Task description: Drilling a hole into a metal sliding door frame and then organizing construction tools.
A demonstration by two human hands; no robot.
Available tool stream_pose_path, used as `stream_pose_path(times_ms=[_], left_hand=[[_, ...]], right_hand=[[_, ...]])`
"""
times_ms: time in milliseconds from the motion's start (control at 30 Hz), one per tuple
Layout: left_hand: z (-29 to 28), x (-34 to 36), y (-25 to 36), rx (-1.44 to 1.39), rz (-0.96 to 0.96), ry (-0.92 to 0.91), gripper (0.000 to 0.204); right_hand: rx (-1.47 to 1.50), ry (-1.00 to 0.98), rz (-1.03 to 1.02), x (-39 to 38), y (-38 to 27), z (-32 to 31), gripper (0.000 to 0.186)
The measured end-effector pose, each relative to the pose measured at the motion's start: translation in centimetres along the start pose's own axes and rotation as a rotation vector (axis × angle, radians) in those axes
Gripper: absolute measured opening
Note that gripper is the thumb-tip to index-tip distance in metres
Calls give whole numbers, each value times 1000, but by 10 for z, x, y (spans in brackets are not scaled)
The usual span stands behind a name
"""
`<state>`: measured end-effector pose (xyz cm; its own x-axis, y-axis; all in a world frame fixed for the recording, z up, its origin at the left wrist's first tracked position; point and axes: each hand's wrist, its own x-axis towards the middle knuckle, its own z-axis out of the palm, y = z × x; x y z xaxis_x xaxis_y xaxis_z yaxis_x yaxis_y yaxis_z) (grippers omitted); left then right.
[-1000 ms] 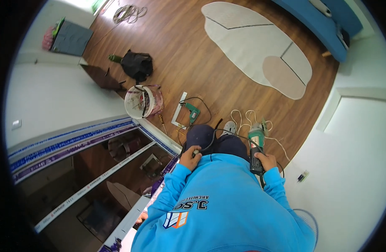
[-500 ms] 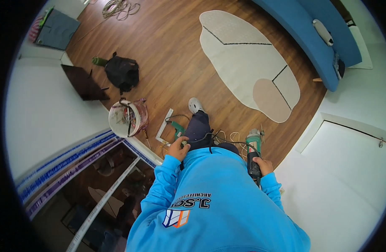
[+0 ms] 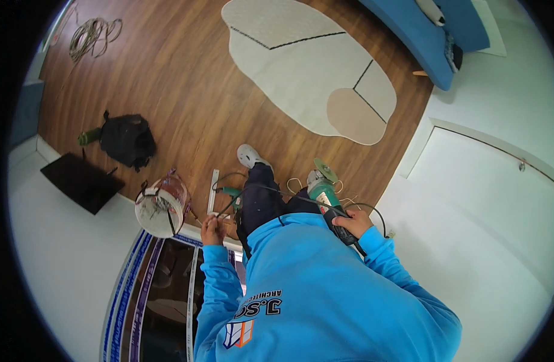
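My right hand (image 3: 354,223) is wrapped round the black handle of a green angle grinder (image 3: 325,194). Its thin disc (image 3: 326,169) points away from me, at the far end of the tool. My left hand (image 3: 213,231) is closed on a black power cord (image 3: 262,185), which arcs over my legs toward the right. What else those fingers may hold is too small to tell. On the floor just beyond the left hand lie a white L-shaped square (image 3: 213,192) and a green power tool (image 3: 231,192), partly hidden by my leg.
A cluttered white bucket (image 3: 145,212) stands at left, near a dark flat panel (image 3: 83,183), a black backpack (image 3: 127,140) and coiled cord (image 3: 95,39). Ahead lies a pale rug (image 3: 289,75), with a blue sofa (image 3: 409,36) beyond. A white door (image 3: 488,175) is at right; dark glass (image 3: 162,323) at lower left.
The view has turned, shifting the room leftward. My right hand has brought the grinder inward, toward my legs, and its disc shows more broadly. My left hand has moved outward, still closed on the cord.
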<state>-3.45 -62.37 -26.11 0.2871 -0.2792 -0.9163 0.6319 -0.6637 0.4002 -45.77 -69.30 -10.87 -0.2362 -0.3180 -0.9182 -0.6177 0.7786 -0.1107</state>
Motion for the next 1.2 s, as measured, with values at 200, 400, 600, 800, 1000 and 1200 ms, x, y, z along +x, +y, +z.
stream_pose_path(times_ms=[200,400,600,800,1000,1200], left_hand=[[12,5,3,106,16,66,20],[59,-13,18,-113,122,-21,21],[101,-66,-35,-312,243,194,23],[191,-137,-184,-748,187,377,18],[260,-215,-265,-633,77,428,21],[237,-247,-301,-478,227,532,30]], right_hand=[[-68,65,-13,5,-33,-38,49],[-129,5,-162,33,-71,-102,65],[-402,-76,-376,108,-127,-175,66],[-662,-125,-487,158,-172,-246,59],[-705,-129,-498,170,-165,-272,58],[-510,-178,-500,170,-81,-253,61]])
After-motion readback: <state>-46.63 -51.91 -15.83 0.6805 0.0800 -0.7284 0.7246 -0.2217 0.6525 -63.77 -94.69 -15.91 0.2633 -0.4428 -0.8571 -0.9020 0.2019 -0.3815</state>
